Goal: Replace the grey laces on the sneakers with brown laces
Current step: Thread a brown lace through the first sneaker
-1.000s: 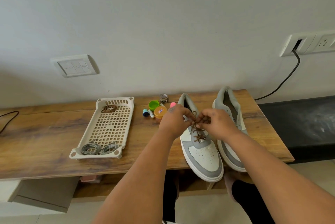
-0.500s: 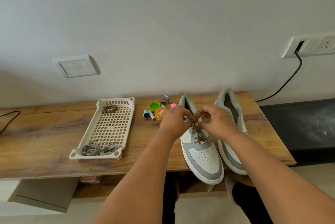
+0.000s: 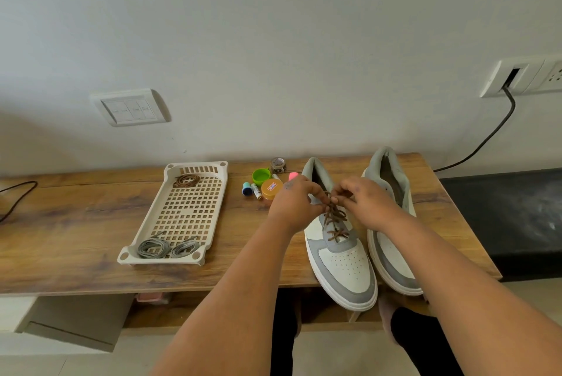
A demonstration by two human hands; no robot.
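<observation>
both hands, left hand (image 3: 293, 203) and right hand (image 3: 366, 202), are pinching the brown lace (image 3: 334, 219) ends over the left sneaker (image 3: 340, 254). the cord is looking thin, limp and light, so gripping near its stiff tips is likely working best.

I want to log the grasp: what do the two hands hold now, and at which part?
Both the left hand and the right hand pinch the brown lace at its upper ends, above the top eyelets of the left sneaker.

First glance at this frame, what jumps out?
Both hands, left and right, pinch a brown lace over the left sneaker at the table's right end. The other sneaker stands beside it, its laces hidden. Left of them, a tray holds grey laces near, another brown lace far.
</observation>
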